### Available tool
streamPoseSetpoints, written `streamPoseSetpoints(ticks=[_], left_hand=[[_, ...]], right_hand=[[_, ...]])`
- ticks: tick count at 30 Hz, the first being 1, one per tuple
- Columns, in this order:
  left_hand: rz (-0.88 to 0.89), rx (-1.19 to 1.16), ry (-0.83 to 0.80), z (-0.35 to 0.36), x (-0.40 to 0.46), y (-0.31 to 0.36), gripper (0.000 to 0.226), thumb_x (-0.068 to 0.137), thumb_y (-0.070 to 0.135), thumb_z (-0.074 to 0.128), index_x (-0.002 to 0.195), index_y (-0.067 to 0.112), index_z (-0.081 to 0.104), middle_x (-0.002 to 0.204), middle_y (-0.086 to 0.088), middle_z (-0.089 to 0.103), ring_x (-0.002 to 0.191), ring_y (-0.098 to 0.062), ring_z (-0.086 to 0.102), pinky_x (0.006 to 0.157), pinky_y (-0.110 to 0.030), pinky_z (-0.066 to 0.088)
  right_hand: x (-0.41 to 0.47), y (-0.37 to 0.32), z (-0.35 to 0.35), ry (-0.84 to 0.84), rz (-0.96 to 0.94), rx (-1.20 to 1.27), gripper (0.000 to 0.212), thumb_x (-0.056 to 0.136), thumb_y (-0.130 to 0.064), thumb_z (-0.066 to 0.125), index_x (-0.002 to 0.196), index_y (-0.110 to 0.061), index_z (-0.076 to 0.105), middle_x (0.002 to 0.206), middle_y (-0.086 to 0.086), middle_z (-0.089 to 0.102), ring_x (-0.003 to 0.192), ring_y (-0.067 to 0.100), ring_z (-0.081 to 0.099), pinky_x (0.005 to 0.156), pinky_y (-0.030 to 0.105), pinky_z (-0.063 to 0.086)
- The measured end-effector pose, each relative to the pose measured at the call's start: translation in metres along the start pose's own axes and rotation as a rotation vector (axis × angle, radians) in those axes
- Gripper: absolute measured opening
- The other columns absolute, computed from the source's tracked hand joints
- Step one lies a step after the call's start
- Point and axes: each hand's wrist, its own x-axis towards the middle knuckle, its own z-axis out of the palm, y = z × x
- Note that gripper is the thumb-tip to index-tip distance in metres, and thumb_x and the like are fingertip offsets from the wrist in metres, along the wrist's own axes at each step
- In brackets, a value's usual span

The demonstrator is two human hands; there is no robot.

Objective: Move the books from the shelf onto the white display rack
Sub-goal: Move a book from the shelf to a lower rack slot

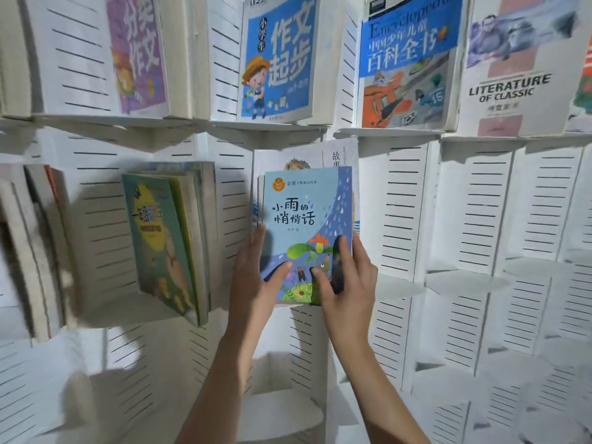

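Observation:
A light-blue picture book (304,213) with raindrops and a flower on its cover stands upright in a middle pocket of the white slatted display rack (474,203). Behind it is a white book (339,155). My left hand (256,277) grips the blue book's lower left edge, thumb on the cover. My right hand (346,280) holds its lower right corner, with fingers and thumb on the cover. Both forearms reach up from the bottom of the view.
The top row holds a purple book (137,52), a blue cartoon book (278,56), an encyclopedia (407,65) and a "Literature of Classic" book (512,78). A green book stack (166,245) fills the left pocket. Pockets to the right (467,283) and below (282,408) hold nothing.

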Motion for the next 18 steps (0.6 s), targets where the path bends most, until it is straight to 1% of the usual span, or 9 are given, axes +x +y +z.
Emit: streamPoseSetpoints(ticks=[3, 4, 6, 8, 10, 12, 14, 16, 18], left_hand=[[0.012, 0.03, 0.005, 0.001, 0.004, -0.008, 0.076, 0.086, 0.027, 0.074, 0.152, 0.028, 0.037, 0.144, 0.016, 0.042, 0.135, -0.006, 0.04, 0.111, -0.025, 0.034], [0.027, 0.07, 0.007, 0.002, 0.004, -0.009, 0.074, 0.085, 0.03, 0.07, 0.152, 0.027, 0.038, 0.144, 0.012, 0.044, 0.135, -0.012, 0.042, 0.111, -0.033, 0.037], [0.091, 0.19, 0.016, 0.004, 0.001, -0.007, 0.065, 0.086, 0.035, 0.064, 0.148, 0.025, 0.045, 0.142, -0.001, 0.049, 0.128, -0.025, 0.049, 0.106, -0.044, 0.043], [0.135, 0.237, 0.04, 0.007, -0.003, -0.004, 0.054, 0.09, 0.041, 0.055, 0.14, 0.022, 0.054, 0.135, -0.007, 0.055, 0.117, -0.032, 0.055, 0.097, -0.051, 0.047], [0.093, 0.216, 0.072, 0.006, -0.007, -0.003, 0.051, 0.092, 0.049, 0.044, 0.132, 0.022, 0.062, 0.129, -0.004, 0.059, 0.111, -0.033, 0.056, 0.093, -0.052, 0.047], [-0.003, 0.154, 0.101, 0.006, -0.01, 0.0, 0.057, 0.092, 0.055, 0.037, 0.128, 0.022, 0.066, 0.129, 0.0, 0.059, 0.113, -0.031, 0.055, 0.096, -0.052, 0.048], [-0.012, 0.187, 0.095, 0.006, -0.017, 0.008, 0.062, 0.091, 0.054, 0.032, 0.13, 0.018, 0.065, 0.139, 0.0, 0.054, 0.12, -0.027, 0.05, 0.105, -0.041, 0.043], [0.012, 0.263, 0.058, 0.008, -0.017, 0.012, 0.069, 0.088, 0.055, 0.027, 0.131, 0.016, 0.064, 0.145, -0.001, 0.05, 0.124, -0.025, 0.045, 0.106, -0.031, 0.036], [-0.083, 0.141, 0.002, 0.007, -0.011, 0.015, 0.07, 0.087, 0.057, 0.028, 0.135, 0.016, 0.06, 0.148, -0.002, 0.049, 0.132, -0.023, 0.043, 0.113, -0.037, 0.034]], right_hand=[[-0.003, 0.003, 0.012, 0.019, -0.008, -0.054, 0.068, 0.085, -0.025, 0.076, 0.145, -0.027, 0.044, 0.154, -0.003, 0.037, 0.111, 0.02, 0.042, 0.074, 0.027, 0.051], [-0.004, 0.003, 0.015, 0.028, -0.014, -0.07, 0.069, 0.085, -0.024, 0.077, 0.145, -0.027, 0.043, 0.155, -0.004, 0.036, 0.11, 0.021, 0.042, 0.069, 0.029, 0.051], [-0.005, 0.003, 0.02, 0.049, -0.037, -0.102, 0.068, 0.084, -0.024, 0.077, 0.144, -0.025, 0.045, 0.154, -0.003, 0.036, 0.108, 0.022, 0.042, 0.069, 0.027, 0.046], [-0.006, 0.004, 0.022, 0.058, -0.05, -0.124, 0.068, 0.083, -0.023, 0.079, 0.143, -0.023, 0.046, 0.154, -0.002, 0.036, 0.107, 0.023, 0.042, 0.07, 0.025, 0.043], [-0.007, 0.005, 0.023, 0.057, -0.059, -0.14, 0.069, 0.083, -0.022, 0.08, 0.143, -0.024, 0.045, 0.154, -0.002, 0.035, 0.107, 0.024, 0.042, 0.07, 0.025, 0.043], [-0.007, 0.005, 0.022, 0.043, -0.058, -0.148, 0.07, 0.083, -0.022, 0.08, 0.143, -0.024, 0.043, 0.155, -0.001, 0.034, 0.108, 0.024, 0.042, 0.069, 0.026, 0.043], [-0.007, 0.005, 0.02, 0.035, -0.065, -0.169, 0.067, 0.086, -0.025, 0.076, 0.144, -0.023, 0.043, 0.155, 0.001, 0.034, 0.108, 0.025, 0.042, 0.07, 0.026, 0.042], [-0.009, 0.005, 0.016, 0.018, -0.09, -0.168, 0.062, 0.089, -0.03, 0.067, 0.145, -0.021, 0.042, 0.157, 0.004, 0.033, 0.108, 0.027, 0.042, 0.082, 0.02, 0.038], [-0.011, 0.008, 0.013, -0.043, -0.121, -0.141, 0.058, 0.092, -0.027, 0.056, 0.147, -0.018, 0.04, 0.16, 0.007, 0.028, 0.11, 0.03, 0.041, 0.096, 0.009, 0.025]])
